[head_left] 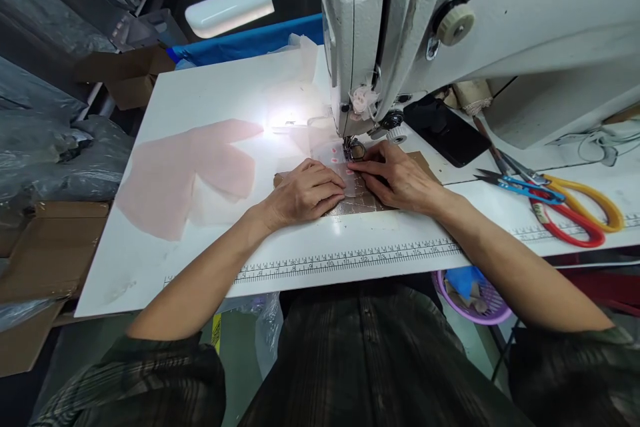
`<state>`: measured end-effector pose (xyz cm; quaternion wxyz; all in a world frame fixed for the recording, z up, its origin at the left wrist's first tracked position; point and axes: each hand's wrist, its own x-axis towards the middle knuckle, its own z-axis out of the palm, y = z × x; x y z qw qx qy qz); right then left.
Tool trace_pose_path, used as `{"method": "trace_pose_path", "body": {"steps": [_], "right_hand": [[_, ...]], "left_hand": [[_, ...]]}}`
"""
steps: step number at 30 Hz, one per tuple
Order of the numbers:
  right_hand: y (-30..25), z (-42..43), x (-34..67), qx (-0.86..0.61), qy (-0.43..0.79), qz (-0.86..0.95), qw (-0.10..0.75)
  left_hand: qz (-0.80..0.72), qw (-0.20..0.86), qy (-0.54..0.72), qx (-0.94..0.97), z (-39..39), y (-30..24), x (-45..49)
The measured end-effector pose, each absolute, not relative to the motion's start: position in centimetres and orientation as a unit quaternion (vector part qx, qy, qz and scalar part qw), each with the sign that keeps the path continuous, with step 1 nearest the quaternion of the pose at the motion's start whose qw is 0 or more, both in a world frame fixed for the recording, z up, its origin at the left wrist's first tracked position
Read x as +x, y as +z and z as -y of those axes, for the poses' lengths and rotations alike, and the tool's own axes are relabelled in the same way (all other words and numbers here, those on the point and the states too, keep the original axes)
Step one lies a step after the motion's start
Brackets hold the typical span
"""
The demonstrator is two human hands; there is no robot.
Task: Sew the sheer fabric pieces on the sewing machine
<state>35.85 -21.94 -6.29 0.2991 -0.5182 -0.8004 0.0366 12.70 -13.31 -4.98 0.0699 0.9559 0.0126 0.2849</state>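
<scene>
A sheer pale fabric piece with small pink spots (336, 161) lies under the presser foot (349, 145) of the white sewing machine (350, 33). Left of the foot, my left hand (313, 190) rests on the fabric, its fingers laid down side by side. My right hand (393, 177) is just right of the foot, with thumb and forefinger brought together at the fabric's edge. A brown taped sheet (363, 203) lies on the table beneath both hands. Exactly how much cloth the right fingertips grip is hidden.
Pink sheer cut pieces (167, 173) spread over the white table (130, 280) at left. A lamp (230, 8) shines from above. At right are a black phone (447, 128), blue thread snips (525, 188), and red-handled (570, 223) and yellow-handled scissors (595, 197). A purple basket (480, 317) stands below.
</scene>
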Motion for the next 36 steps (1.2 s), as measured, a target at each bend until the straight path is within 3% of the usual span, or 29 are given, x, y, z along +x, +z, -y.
{"method": "trace_pose_path", "body": {"steps": [8,17,36], "right_hand": [[-6.2,22.1,36.0,-0.506,0.047,0.806,0.303],[-5.6,22.4,35.9,-0.504,0.046,0.818,0.273],[-5.1,22.6,35.3,-0.538,0.034,0.804,0.252]], "left_hand": [[0.006,0.014,0.239,0.971,13.7,-4.2,12.5],[0.031,0.045,0.138,0.989,13.3,-2.3,13.1],[-0.01,0.036,0.179,0.983,12.7,-3.8,12.9]]}}
